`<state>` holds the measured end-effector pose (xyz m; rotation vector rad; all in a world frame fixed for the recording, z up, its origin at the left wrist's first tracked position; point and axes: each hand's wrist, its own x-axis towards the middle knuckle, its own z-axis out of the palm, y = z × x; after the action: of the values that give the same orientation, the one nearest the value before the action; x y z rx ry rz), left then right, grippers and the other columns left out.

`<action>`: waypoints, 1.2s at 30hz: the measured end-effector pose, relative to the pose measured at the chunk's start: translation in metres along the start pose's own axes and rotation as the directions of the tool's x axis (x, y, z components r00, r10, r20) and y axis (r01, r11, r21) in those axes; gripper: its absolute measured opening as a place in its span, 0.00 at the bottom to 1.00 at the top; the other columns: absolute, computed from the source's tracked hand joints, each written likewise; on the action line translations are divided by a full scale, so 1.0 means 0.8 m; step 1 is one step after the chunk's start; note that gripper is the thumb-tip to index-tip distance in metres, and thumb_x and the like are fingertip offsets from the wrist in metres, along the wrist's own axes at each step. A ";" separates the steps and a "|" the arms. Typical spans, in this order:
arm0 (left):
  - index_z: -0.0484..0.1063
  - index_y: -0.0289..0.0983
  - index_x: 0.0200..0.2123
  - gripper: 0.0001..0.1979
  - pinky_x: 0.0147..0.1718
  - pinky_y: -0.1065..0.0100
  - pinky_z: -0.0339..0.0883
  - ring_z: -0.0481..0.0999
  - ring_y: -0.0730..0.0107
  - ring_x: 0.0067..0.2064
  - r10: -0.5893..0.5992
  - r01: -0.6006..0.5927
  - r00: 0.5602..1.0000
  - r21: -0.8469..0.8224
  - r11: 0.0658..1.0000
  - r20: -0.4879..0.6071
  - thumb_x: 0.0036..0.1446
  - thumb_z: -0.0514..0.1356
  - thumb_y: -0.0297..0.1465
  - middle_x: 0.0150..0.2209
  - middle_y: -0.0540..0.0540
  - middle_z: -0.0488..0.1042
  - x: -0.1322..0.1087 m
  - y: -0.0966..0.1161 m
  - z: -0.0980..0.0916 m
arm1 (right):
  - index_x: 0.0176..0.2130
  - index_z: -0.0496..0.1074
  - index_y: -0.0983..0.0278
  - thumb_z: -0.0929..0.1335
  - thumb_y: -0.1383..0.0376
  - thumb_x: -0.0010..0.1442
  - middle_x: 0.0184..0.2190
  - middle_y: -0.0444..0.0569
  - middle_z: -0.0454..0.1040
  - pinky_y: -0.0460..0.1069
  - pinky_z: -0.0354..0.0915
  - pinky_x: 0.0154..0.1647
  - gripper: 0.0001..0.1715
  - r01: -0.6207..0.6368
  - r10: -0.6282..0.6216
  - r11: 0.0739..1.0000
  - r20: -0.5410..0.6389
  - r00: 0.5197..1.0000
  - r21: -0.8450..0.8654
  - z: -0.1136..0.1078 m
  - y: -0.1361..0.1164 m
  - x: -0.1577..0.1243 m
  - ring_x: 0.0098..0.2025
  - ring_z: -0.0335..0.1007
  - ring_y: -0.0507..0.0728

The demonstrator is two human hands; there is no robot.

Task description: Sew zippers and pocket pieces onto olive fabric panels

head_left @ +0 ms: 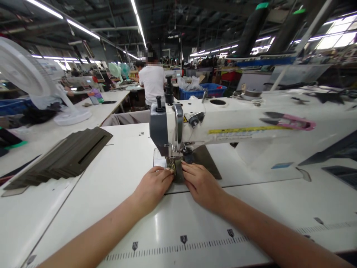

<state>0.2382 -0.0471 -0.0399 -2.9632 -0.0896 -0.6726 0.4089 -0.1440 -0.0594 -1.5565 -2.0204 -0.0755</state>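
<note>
An olive-brown fabric piece (pixel 208 160) lies flat on the sewing machine bed, partly under the machine head (pixel 169 126). My left hand (pixel 154 184) is closed at the fabric's left edge, fingertips beside a small brass-coloured part (pixel 173 166) near the presser foot. Its thumb is largely hidden. On the right side of the same fabric, my right hand (pixel 202 182) rests with fingers stretched out flat, close to the presser foot. The needle point and the stitching spot are too small to make out.
A fanned stack of olive-brown pieces (pixel 64 156) lies on the left. Pink-handled thread snips (pixel 298 121) sit on the machine arm. Behind are a white fan (pixel 69 116), a phone (pixel 108 102), blue crates (pixel 213 89) and a person in a white shirt (pixel 153 83).
</note>
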 end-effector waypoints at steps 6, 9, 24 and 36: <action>0.70 0.34 0.41 0.10 0.41 0.62 0.68 0.73 0.66 0.40 -0.145 0.134 0.983 -0.107 0.985 -0.110 0.60 0.50 0.25 0.40 0.43 0.75 -0.012 -0.003 0.003 | 0.45 0.71 0.66 0.63 0.73 0.56 0.48 0.54 0.71 0.57 0.61 0.52 0.16 0.000 0.001 1.000 -0.076 0.997 0.011 0.003 0.007 -0.002 0.51 0.64 0.60; 0.69 0.33 0.40 0.12 0.43 0.60 0.67 0.75 0.66 0.39 -0.066 0.061 0.993 -0.057 0.997 -0.099 0.60 0.48 0.23 0.39 0.43 0.75 -0.014 -0.004 0.005 | 0.42 0.73 0.66 0.62 0.74 0.57 0.46 0.54 0.72 0.57 0.63 0.50 0.14 0.002 -0.003 1.000 -0.097 0.995 -0.006 0.004 0.010 -0.003 0.49 0.67 0.60; 0.70 0.31 0.36 0.13 0.42 0.60 0.69 0.75 0.66 0.34 -0.049 0.052 0.999 0.136 0.989 -0.022 0.59 0.46 0.21 0.33 0.42 0.73 -0.006 0.008 -0.001 | 0.46 0.70 0.78 0.62 0.72 0.56 0.47 0.63 0.70 0.55 0.64 0.53 0.18 0.075 -0.084 0.984 -0.047 0.995 -0.160 0.010 -0.018 0.001 0.50 0.66 0.63; 0.68 0.30 0.33 0.12 0.36 0.62 0.70 0.71 0.65 0.32 -0.054 0.058 0.998 0.105 0.993 -0.039 0.60 0.46 0.22 0.29 0.42 0.70 0.006 -0.001 0.006 | 0.44 0.70 0.78 0.65 0.75 0.55 0.45 0.64 0.71 0.54 0.66 0.51 0.15 0.072 -0.083 0.984 -0.064 0.994 -0.160 0.016 -0.006 0.013 0.48 0.68 0.62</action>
<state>0.2444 -0.0460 -0.0423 -2.8549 -0.1999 -0.7042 0.3978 -0.1314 -0.0632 -1.5462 -2.0618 -0.3237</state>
